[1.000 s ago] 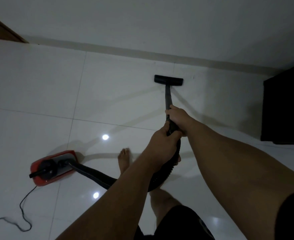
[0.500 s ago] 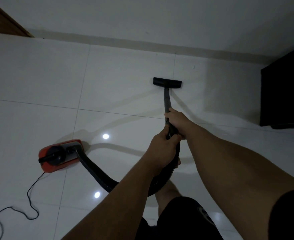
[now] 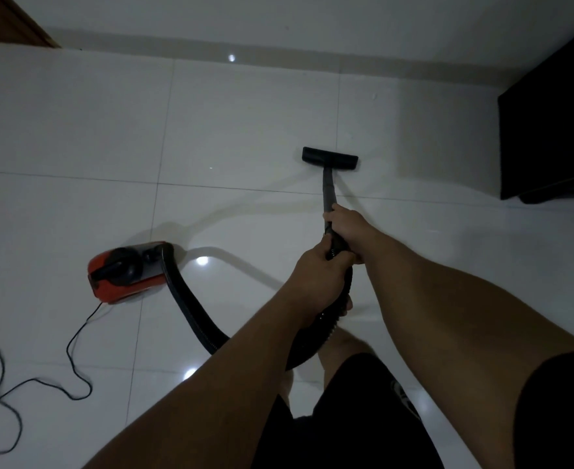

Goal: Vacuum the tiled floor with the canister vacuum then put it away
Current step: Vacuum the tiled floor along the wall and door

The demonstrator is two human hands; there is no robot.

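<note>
Mid-vacuuming, by the look of it: both hands, left hand (image 3: 316, 275) and right hand (image 3: 346, 225), fingers curled round the wand (image 3: 329, 191), nozzle (image 3: 330, 158) flat on the tiled floor (image 3: 228, 130), red canister (image 3: 123, 272) alongside, putting away still ahead.

Open tile (image 3: 238, 130) fwd/left of nozzle (image 3: 330, 158); dark cabinet (image 3: 552, 123) right, canister (image 3: 124, 270) left.

1. No text, label, brand, number or sign can be read anywhere.
2. A pale mark on the shorts (image 3: 401, 392), lower right of the frame, is too blurred to read.
</note>
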